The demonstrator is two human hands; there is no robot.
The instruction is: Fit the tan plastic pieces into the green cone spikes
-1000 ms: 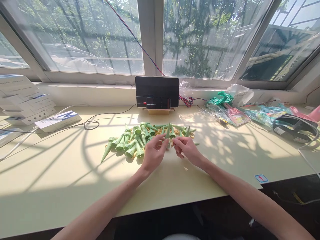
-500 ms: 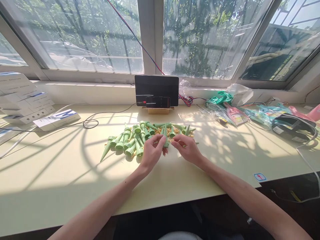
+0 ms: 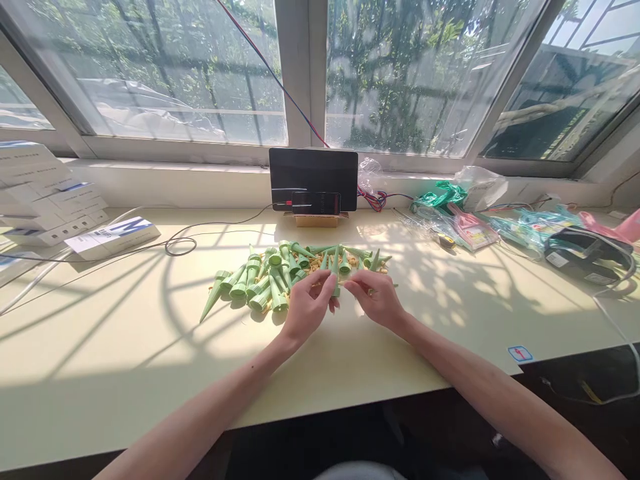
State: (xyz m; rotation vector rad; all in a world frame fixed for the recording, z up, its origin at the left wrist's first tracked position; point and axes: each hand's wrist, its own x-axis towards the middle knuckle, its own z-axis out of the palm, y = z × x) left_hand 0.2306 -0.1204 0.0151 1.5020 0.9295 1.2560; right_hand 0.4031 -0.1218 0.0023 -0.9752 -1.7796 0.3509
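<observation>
My left hand (image 3: 309, 303) is closed around a green plastic spike (image 3: 335, 270), a hollow cone held point up above the table's middle. Just to its right, my right hand (image 3: 376, 298) pinches a small yellowish piece (image 3: 343, 284), mostly hidden by the fingertips, close beside the spike. Behind and left of my hands lies a heap of similar green spikes (image 3: 253, 270), their wide capped ends turned various ways. Loose tan-yellow small pieces (image 3: 315, 261) are scattered among them.
A dark tablet (image 3: 313, 170) with a phone (image 3: 316, 203) in front stands by the window. White boxes (image 3: 45, 193) are stacked at left, near a loose black cable (image 3: 181, 247). Plastic bags (image 3: 473, 227), a tape measure (image 3: 446, 242) and a black headset-like strap (image 3: 590, 257) lie at right.
The spike in my left hand has tilted and shifted slightly, staying point up. My right hand has stayed near it, its fingers curling in a little. The heap is unchanged.
</observation>
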